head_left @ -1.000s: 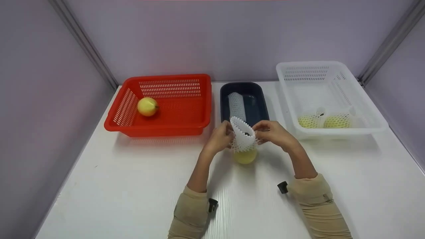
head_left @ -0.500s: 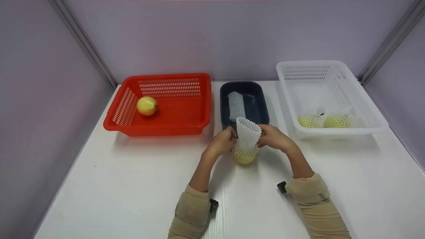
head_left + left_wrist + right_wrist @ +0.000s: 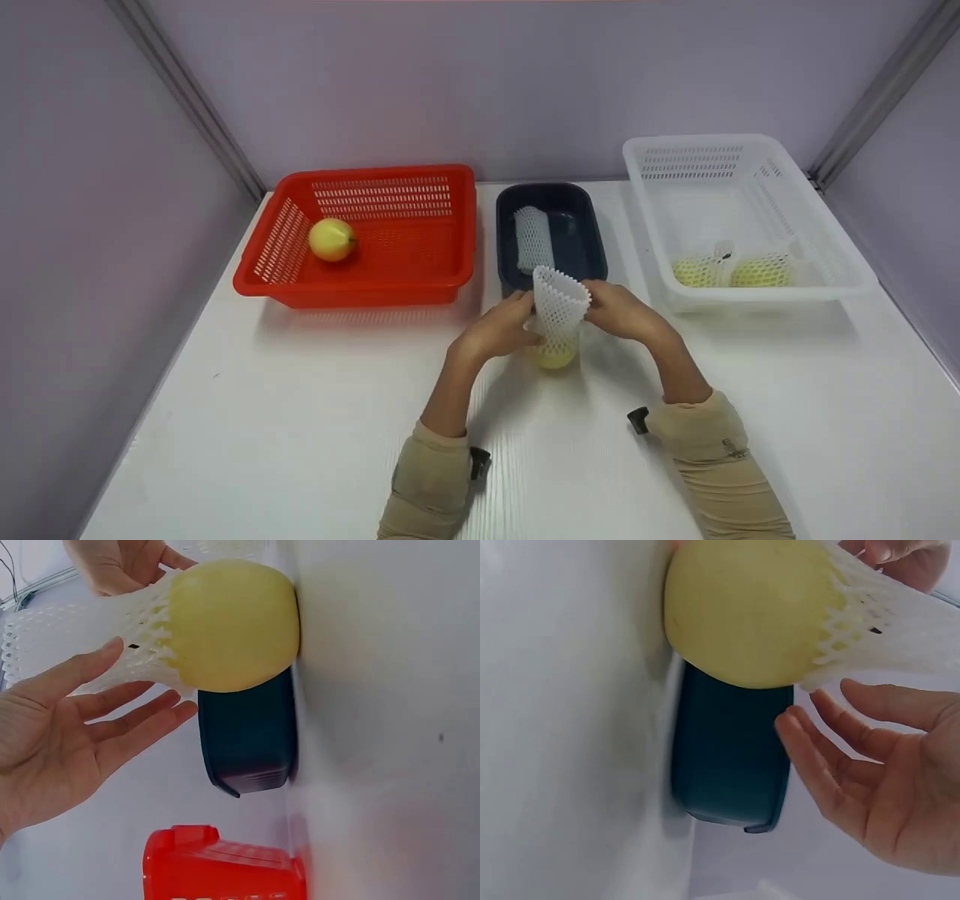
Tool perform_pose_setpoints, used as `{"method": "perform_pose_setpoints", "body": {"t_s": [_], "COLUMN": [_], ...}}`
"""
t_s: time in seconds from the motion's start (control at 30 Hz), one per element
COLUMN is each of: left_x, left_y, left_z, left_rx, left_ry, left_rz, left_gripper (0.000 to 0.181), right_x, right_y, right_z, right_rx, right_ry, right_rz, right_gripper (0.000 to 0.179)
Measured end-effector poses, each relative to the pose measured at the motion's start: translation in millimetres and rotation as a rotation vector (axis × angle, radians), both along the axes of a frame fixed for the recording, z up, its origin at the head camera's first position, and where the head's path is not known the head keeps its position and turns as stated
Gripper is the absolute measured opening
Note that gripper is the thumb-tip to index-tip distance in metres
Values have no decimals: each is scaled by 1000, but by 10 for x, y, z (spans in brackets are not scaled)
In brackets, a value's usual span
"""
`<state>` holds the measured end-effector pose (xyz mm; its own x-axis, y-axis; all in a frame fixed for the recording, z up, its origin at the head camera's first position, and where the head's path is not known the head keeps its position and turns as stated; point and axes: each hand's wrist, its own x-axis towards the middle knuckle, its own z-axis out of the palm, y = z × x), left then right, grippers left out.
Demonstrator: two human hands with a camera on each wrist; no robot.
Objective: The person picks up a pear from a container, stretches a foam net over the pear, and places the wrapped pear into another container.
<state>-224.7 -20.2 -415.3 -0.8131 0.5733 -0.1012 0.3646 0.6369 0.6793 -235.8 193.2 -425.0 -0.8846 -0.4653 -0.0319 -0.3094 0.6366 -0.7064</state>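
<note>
White net (image 3: 559, 319) upright over a fruit (image 3: 555, 361), flanked on both sides

At far left, the red basket (image 3: 352, 289) stands on the counter (image 3: 300, 435), holding one loose fruit (image 3: 332, 240) near its left wall. Next to the right, and nearer the person, comes the left hand (image 3: 501, 330): its fingers are extended and relaxed, with no curled grip in evidence, and the left wrist view shows its thumb overlapping the net's side. The net lies directly to the right of this hand and directly to the left of the other, about equally near both; its long axis is close to vertical, its mouth facing up. Its lower end surrounds the upper part of the fruit, whose lower part is uncovered and rests on the counter. Just behind the net stands the dark tub (image 3: 583, 244), limiting room on the far side; in it lies a second net (image 3: 534, 241), its long axis running front to back. The right hand (image 3: 616, 309) flanks the net's right side with loosely straightened fingers, gripping nothing; whether its fingertips touch the net cannot be told. At far right, well apart, the white basket (image 3: 772, 294) holds two netted fruits (image 3: 761, 272) near its front wall
</note>
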Motion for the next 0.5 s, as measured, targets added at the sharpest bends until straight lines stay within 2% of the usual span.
{"method": "perform_pose_setpoints", "body": {"t_s": [0.1,0.23,0.5], "left_x": [-2,-2,-19], "left_y": [7,3,7], "left_z": [-5,-4,-35], "left_rx": [9,23,74], "left_ry": [1,9,26], "left_rz": [12,11,5], "left_gripper": [61,58,56], "right_x": [48,96,112], "right_y": [51,63,9], "right_z": [49,101,121], "right_rx": [9,-32,-92], "right_ry": [31,-15,4], "right_rz": [88,182,201], "right_gripper": [40,57,66]}}
